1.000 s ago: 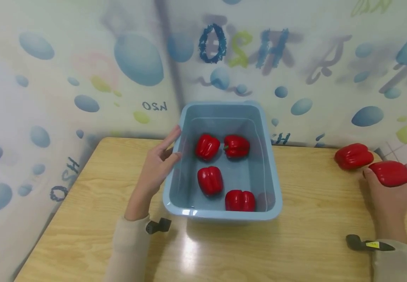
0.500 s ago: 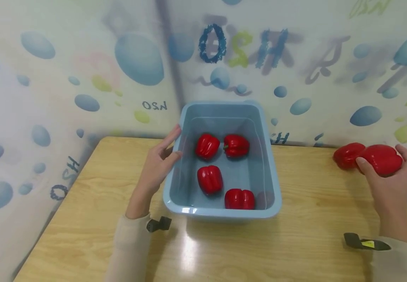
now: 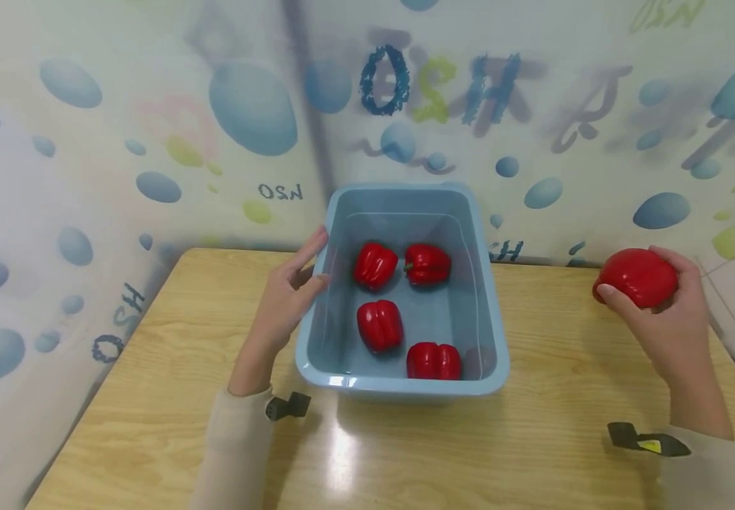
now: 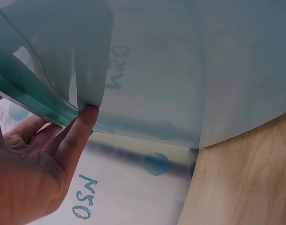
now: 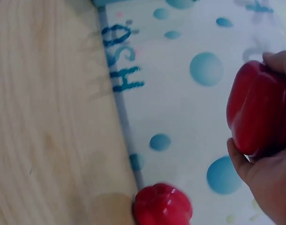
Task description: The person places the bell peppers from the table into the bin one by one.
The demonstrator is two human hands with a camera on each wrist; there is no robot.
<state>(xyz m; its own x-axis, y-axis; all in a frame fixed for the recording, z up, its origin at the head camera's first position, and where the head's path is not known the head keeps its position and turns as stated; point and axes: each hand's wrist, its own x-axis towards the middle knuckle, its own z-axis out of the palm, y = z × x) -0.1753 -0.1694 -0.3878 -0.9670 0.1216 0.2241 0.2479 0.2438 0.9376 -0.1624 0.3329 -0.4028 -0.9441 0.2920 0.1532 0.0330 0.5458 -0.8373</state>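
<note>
A light blue plastic bin stands on the table with several red bell peppers lying apart on its floor. My left hand touches the bin's left rim, fingers extended; in the left wrist view an index fingertip meets the outside just under the rim. Over the table's right side, my right hand grips another red bell pepper between thumb and fingers, raised off the surface. One more red bell pepper lies at the back edge in the right wrist view, mostly hidden in the head view behind the held one.
The wooden table runs up to a wall covering printed with blue drops and letters, close behind the bin. A similar covering rises along the left side.
My right hand has moved left and upward with the bell pepper, which now covers the other loose one in the head view. The left hand and bin have stayed put.
</note>
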